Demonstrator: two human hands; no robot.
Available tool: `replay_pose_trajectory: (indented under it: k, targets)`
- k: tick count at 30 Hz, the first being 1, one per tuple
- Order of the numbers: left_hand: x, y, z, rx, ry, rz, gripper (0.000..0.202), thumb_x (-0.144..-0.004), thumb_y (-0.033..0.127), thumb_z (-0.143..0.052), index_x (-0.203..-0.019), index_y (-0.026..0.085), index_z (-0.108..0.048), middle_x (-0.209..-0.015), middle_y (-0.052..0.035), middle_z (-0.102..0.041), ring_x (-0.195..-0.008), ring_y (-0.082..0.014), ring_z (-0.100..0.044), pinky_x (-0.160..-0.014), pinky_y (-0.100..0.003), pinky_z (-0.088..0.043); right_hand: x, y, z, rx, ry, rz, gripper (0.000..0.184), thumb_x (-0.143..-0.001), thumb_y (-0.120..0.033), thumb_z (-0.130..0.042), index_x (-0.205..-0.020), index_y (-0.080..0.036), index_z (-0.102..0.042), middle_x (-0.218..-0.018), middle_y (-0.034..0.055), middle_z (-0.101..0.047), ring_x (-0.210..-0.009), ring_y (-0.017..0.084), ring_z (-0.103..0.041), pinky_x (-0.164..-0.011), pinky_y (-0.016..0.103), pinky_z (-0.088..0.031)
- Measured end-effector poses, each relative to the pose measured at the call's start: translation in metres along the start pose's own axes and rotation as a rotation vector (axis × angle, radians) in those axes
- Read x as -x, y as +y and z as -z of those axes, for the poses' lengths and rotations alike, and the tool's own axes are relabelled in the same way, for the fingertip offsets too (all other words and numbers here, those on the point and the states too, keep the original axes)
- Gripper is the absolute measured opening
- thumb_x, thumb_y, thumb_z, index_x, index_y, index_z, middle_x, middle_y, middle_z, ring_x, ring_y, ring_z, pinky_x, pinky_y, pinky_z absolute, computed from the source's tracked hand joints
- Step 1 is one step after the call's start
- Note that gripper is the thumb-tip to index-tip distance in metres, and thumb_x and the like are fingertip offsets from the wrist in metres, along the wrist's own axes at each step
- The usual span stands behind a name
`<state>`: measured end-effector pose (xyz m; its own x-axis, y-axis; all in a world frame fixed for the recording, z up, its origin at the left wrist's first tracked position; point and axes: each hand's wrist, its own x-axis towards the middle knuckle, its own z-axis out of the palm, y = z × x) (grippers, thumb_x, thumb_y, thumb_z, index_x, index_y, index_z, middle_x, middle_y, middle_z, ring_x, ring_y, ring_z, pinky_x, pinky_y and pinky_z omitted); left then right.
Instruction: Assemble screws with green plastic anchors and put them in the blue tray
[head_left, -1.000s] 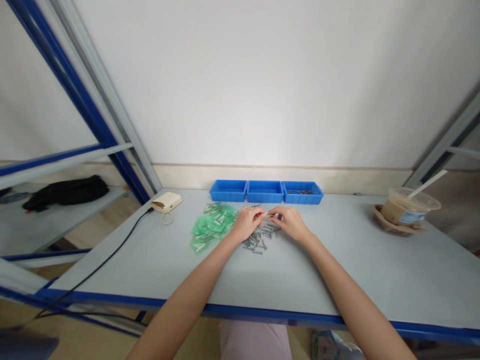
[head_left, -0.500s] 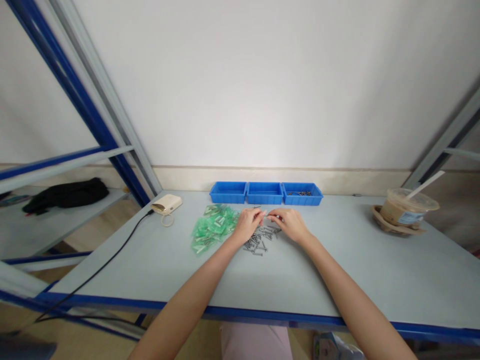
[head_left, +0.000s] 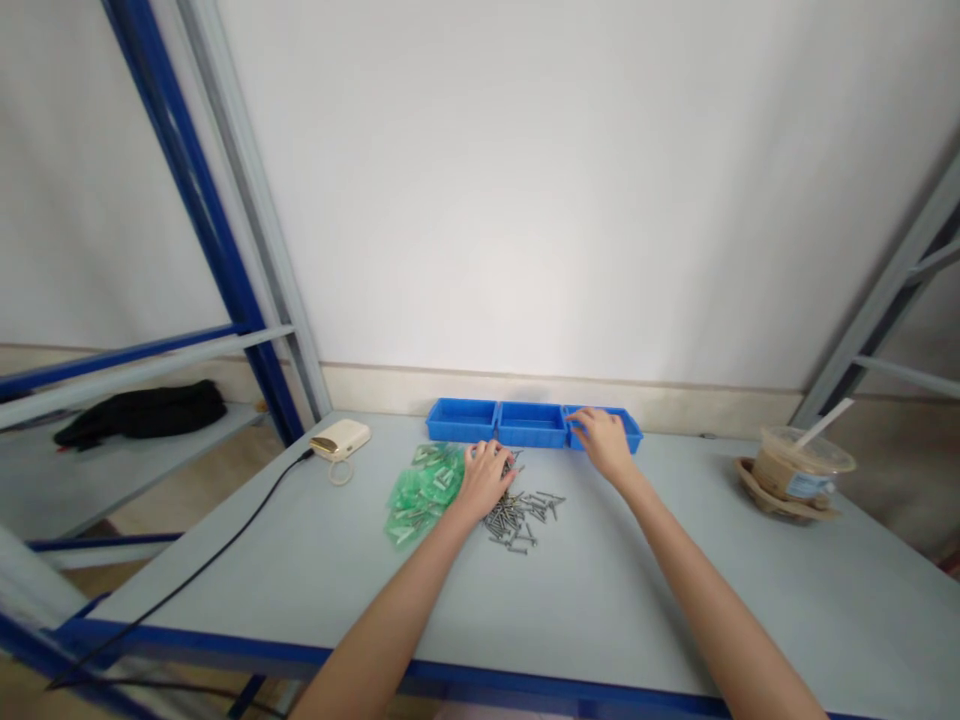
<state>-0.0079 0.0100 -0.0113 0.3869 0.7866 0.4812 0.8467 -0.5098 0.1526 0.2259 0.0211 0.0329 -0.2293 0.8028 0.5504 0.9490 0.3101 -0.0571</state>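
Observation:
My left hand (head_left: 486, 478) rests palm down, its fingers spread, between the green plastic packets (head_left: 424, 490) and a loose pile of screws (head_left: 514, 522). It covers the upper left part of the pile. My right hand (head_left: 604, 440) is over the right blue bin (head_left: 632, 434), thumb and fingers apart, with nothing visible between them. That hand hides most of the bin's inside. Left of it stand the middle blue bin (head_left: 531, 437) and the left blue bin (head_left: 460, 430), side by side in one row.
A cream-coloured device (head_left: 341, 438) with a black cable (head_left: 232, 540) lies on the left of the table (head_left: 285, 560). On the right stands a plastic cup (head_left: 799, 467) with a straw, in a cardboard holder. Blue and grey frame posts rise at both sides.
My hands have moved apart from their meeting point above the screws. The right one went up and right to the right bin; the left lowered onto the pile's edge. The view has shifted slightly.

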Motion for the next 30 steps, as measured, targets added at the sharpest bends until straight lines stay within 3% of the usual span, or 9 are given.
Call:
replay_pose_trajectory:
  k: [4,7,12,17,21,26,30]
  targets:
    - [0.001,0.001,0.005,0.0,0.041,0.017,0.015,-0.085,0.033,-0.048,-0.089,0.022,-0.056,-0.095,-0.0024,-0.052,-0.095,-0.021,-0.043,-0.09,-0.041,-0.025,0.015,-0.047,-0.023,-0.075,-0.11,0.129,0.028,-0.087,-0.032,-0.047,-0.111,-0.018,-0.051,-0.113,0.0071,-0.053,-0.095,0.017,-0.054,-0.081,0.038,-0.047]
    - [0.002,-0.001,0.008,-0.012,0.043,0.02,0.013,-0.085,0.031,-0.048,-0.087,0.022,-0.056,-0.094,-0.0025,-0.052,-0.096,-0.0209,-0.043,-0.091,-0.041,-0.024,0.02,-0.065,-0.031,-0.096,-0.121,0.145,0.028,-0.087,-0.032,-0.048,-0.111,-0.018,-0.051,-0.113,0.007,-0.053,-0.094,0.017,-0.054,-0.08,0.037,-0.047]
    - [0.003,-0.001,0.005,-0.014,-0.016,-0.047,0.01,-0.083,0.03,-0.052,-0.089,0.022,-0.056,-0.096,-0.0025,-0.053,-0.098,-0.0212,-0.043,-0.091,-0.04,-0.025,0.023,-0.061,-0.034,-0.105,-0.142,0.145,0.027,-0.087,-0.033,-0.048,-0.108,-0.018,-0.053,-0.11,0.0074,-0.054,-0.092,0.017,-0.054,-0.08,0.037,-0.046]
    - [0.002,0.0,0.001,-0.019,-0.055,-0.09,0.008,-0.082,0.027,-0.054,-0.089,0.023,-0.055,-0.097,-0.0011,-0.053,-0.099,-0.0205,-0.042,-0.092,-0.04,-0.024,0.023,-0.057,-0.037,-0.109,-0.173,0.125,0.018,-0.086,-0.03,-0.048,-0.09,-0.018,-0.061,-0.089,0.0075,-0.061,-0.087,0.018,-0.053,-0.076,0.033,-0.034]
    - [0.001,0.001,0.002,-0.026,-0.045,-0.109,0.007,-0.081,0.027,-0.056,-0.086,0.022,-0.055,-0.096,-0.0005,-0.053,-0.097,-0.0196,-0.043,-0.092,-0.039,-0.024,0.022,-0.061,-0.039,-0.089,-0.19,0.127,0.015,-0.085,-0.025,-0.049,-0.082,-0.02,-0.062,-0.086,0.0047,-0.063,-0.087,0.019,-0.053,-0.077,0.033,-0.027]
    - [0.0,0.005,0.005,-0.013,-0.009,-0.163,0.016,-0.08,0.029,-0.058,-0.094,0.022,-0.055,-0.096,-0.0004,-0.055,-0.096,-0.0191,-0.044,-0.093,-0.038,-0.024,0.024,-0.056,-0.033,-0.114,-0.205,0.064,0.01,-0.082,-0.023,-0.053,-0.079,-0.021,-0.063,-0.085,0.003,-0.065,-0.088,0.019,-0.053,-0.076,0.032,-0.026]
    - [-0.001,0.008,0.007,-0.007,-0.022,-0.231,0.007,-0.081,0.026,-0.056,-0.082,0.021,-0.06,-0.091,-0.0006,-0.056,-0.095,-0.0185,-0.044,-0.094,-0.038,-0.024,0.025,-0.049,-0.025,-0.196,-0.201,-0.016,0.013,-0.083,-0.022,-0.051,-0.079,-0.021,-0.064,-0.083,0.0024,-0.065,-0.086,0.017,-0.054,-0.074,0.029,-0.028]
